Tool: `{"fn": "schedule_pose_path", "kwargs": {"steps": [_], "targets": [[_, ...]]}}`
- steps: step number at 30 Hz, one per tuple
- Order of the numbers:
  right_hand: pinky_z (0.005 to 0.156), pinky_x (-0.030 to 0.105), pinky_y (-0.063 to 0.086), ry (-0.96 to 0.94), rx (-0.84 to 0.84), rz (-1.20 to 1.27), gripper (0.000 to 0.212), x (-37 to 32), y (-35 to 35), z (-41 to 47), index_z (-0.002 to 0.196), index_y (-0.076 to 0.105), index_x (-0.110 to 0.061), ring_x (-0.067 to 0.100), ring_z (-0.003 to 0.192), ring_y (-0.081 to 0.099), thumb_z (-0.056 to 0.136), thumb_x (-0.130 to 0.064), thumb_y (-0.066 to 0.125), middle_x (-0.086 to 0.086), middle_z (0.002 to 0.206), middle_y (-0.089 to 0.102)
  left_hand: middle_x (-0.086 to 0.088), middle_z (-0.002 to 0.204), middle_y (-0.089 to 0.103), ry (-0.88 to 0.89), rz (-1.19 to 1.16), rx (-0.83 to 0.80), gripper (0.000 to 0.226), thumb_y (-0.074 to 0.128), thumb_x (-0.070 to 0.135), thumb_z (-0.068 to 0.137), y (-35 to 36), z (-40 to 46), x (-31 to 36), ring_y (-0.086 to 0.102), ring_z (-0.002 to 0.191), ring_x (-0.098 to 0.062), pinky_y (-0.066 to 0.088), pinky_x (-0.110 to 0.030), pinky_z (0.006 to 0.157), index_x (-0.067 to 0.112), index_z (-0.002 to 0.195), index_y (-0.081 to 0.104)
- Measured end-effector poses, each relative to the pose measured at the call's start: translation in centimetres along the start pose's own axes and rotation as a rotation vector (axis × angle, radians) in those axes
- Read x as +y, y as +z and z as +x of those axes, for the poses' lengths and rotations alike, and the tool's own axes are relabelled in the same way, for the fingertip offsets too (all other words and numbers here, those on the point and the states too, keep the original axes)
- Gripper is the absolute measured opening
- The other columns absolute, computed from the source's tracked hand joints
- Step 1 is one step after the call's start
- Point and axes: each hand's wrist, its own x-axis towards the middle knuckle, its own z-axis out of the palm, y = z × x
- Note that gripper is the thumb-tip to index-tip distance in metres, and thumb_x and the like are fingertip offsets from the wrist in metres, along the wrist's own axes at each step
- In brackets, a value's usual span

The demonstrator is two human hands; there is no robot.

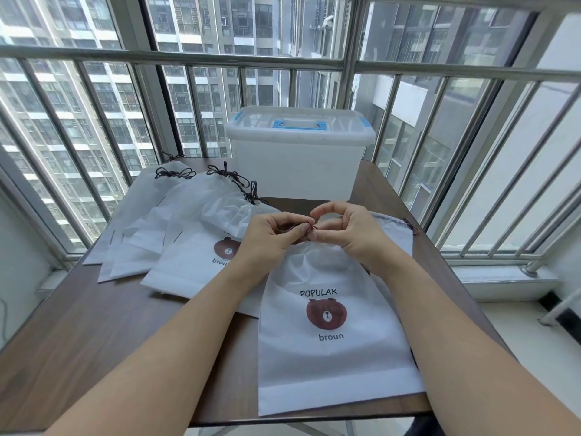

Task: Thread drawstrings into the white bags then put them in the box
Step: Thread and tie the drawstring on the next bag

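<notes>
Both hands pinch the dark cord at the mouth of the near bag; knot work in hand, box lid on.

Your left hand (pixel 276 234) and right hand (pixel 345 232) pinch the thin dark brown drawstring (pixel 312 228) above the white bear-printed drawstring bag (pixel 330 325). A slip there could pull the cord out of its channel. That bag overhangs the near edge of the brown wood-grain counter (pixel 110 325) and could slide off. The translucent plastic box with blue handle (pixel 298 162) stands closed at the far edge; the overlapping pile of white bags (pixel 176 234) crowds the left, with bare counter near left.

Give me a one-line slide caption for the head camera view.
Both hands, left hand and right hand, pinch a dark drawstring at the mouth of a white bear-print bag; lidded plastic box behind.
</notes>
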Motion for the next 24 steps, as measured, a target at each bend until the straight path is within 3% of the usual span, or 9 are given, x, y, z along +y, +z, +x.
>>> {"fn": "schedule_pose_path", "kwargs": {"steps": [4,8,11,15,17,20,21,24], "targets": [[0.080,0.029,0.059,-0.042,0.039,-0.071,0.019,0.0,0.0,0.0,0.092,0.075,0.001,0.025,0.084,0.075,0.075,0.004,0.082,0.017,0.087,0.077,-0.002,0.081,0.077,0.192,0.301,0.015,0.014,0.073,0.000,0.086,-0.1,0.2,-0.2,0.071,0.077,-0.010,0.055,-0.019,0.076,0.012,0.092,0.078],[0.074,0.031,0.059,-0.074,0.090,-0.155,0.011,-0.1,0.2,0.2,0.085,0.078,-0.003,0.019,0.075,0.071,0.076,0.000,0.083,0.014,0.079,0.076,0.008,0.076,0.072,0.445,0.633,0.051,0.016,0.074,0.000,0.083,-0.3,0.7,-0.5,0.062,0.069,-0.002,0.046,-0.011,0.065,0.012,0.092,0.080],[0.056,0.022,0.044,-0.097,0.111,-0.296,0.012,-0.1,0.8,0.4,0.081,0.078,-0.011,0.007,0.059,0.056,0.080,0.000,0.073,-0.002,0.065,0.069,0.017,0.076,0.066,0.513,0.717,0.047,0.016,0.073,0.002,0.084,-0.3,1.0,-0.6,0.059,0.069,0.007,0.039,-0.004,0.065,0.013,0.094,0.080],[0.051,0.023,0.033,-0.020,0.025,-0.478,0.024,0.1,1.4,0.4,0.076,0.071,-0.015,0.002,0.049,0.039,0.089,-0.003,0.055,-0.009,0.057,0.051,0.021,0.072,0.061,0.484,0.671,0.022,0.017,0.073,-0.002,0.084,-0.2,1.0,-0.7,0.056,0.064,0.006,0.036,-0.005,0.063,0.010,0.094,0.080],[0.053,0.019,0.034,0.042,-0.018,-0.388,0.024,0.0,1.1,0.3,0.079,0.072,-0.015,0.000,0.052,0.042,0.094,-0.004,0.055,-0.013,0.059,0.054,0.018,0.071,0.063,0.433,0.586,0.014,0.016,0.074,-0.002,0.084,-0.3,0.9,-0.6,0.054,0.061,0.002,0.038,-0.007,0.062,0.008,0.094,0.080],[0.076,0.020,0.043,0.129,-0.119,-0.099,0.013,0.1,-0.2,-0.1,0.097,0.070,0.004,0.012,0.083,0.059,0.097,-0.006,0.061,0.007,0.089,0.069,0.008,0.079,0.071,0.391,0.463,-0.006,0.015,0.076,-0.001,0.083,-0.1,0.7,-0.4,0.058,0.064,-0.003,0.044,-0.014,0.064,0.008,0.095,0.080],[0.077,0.021,0.046,0.156,-0.142,-0.024,0.011,0.0,-0.6,-0.2,0.095,0.069,0.004,0.014,0.084,0.061,0.096,-0.004,0.061,0.008,0.089,0.069,0.003,0.083,0.073,0.391,0.446,-0.013,0.016,0.076,-0.001,0.083,0.1,0.7,-0.4,0.062,0.067,-0.008,0.047,-0.016,0.066,0.008,0.095,0.080],[0.061,0.017,0.051,0.247,-0.168,0.162,0.013,-0.2,-1.3,-0.5,0.086,0.070,-0.005,0.008,0.068,0.066,0.094,0.001,0.061,0.002,0.077,0.071,-0.005,0.090,0.075,0.390,0.423,-0.015,0.017,0.076,-0.002,0.083,0.1,0.6,-0.5,0.065,0.070,-0.021,0.050,-0.022,0.065,0.006,0.098,0.079]]}}
